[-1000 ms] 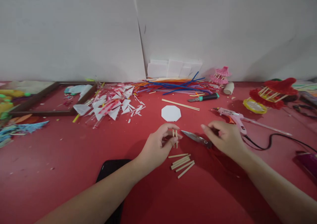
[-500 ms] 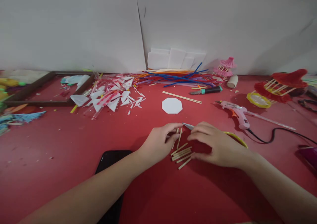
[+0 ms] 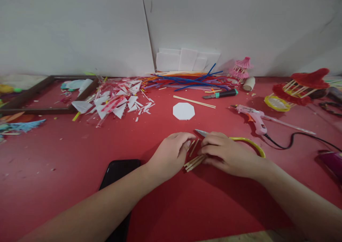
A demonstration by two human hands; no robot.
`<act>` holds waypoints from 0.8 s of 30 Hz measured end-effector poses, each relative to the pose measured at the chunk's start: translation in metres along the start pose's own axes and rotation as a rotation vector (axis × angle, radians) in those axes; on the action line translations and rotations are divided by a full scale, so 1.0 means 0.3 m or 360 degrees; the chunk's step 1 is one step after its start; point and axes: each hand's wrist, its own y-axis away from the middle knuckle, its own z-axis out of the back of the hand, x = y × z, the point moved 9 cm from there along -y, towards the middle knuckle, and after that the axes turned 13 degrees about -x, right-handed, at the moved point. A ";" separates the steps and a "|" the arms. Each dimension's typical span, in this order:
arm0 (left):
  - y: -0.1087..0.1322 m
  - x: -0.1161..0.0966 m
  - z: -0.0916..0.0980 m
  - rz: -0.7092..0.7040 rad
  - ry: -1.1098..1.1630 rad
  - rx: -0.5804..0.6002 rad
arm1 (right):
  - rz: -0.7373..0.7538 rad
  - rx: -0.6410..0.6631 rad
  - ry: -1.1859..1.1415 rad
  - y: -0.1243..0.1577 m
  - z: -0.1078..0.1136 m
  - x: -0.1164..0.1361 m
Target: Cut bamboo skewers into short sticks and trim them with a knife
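Short wooden sticks lie bunched side by side on the red table, between my two hands. The fingers of my right hand are curled over their right ends and grip the bunch. Opposite it, my left hand is closed, with thumb and forefinger around another short stick; one more stick leans beside it. Scissors with yellow handles lie partly under my right hand, their blade tip showing past the knuckles. Just beyond the hands is a white octagonal piece.
Two long sticks and a utility knife lie farther back. A pink glue gun with its cord is at right, near a red-roofed model. Scraps and a dark frame are at left; a phone lies under my left forearm.
My right hand has moved slightly left and its fingers have closed in. The loosely spread short sticks are now drawn together into a tight bunch. The view has shifted a little.
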 end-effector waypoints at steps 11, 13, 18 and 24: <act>0.056 -0.075 -0.038 -0.0372 -0.0554 0.0221 | -0.0166 -0.0046 -0.0070 -0.001 0.024 -0.044; 0.067 -0.072 -0.057 -0.0383 -0.0602 0.0271 | -0.0191 -0.0049 -0.0075 0.001 0.032 -0.059; 0.064 -0.070 -0.065 -0.0458 -0.0643 0.0232 | -0.0252 -0.0134 0.0035 0.022 0.057 -0.153; 0.056 -0.060 -0.089 -0.0453 -0.0834 0.0194 | -0.0378 -0.0285 0.0314 0.036 0.093 -0.221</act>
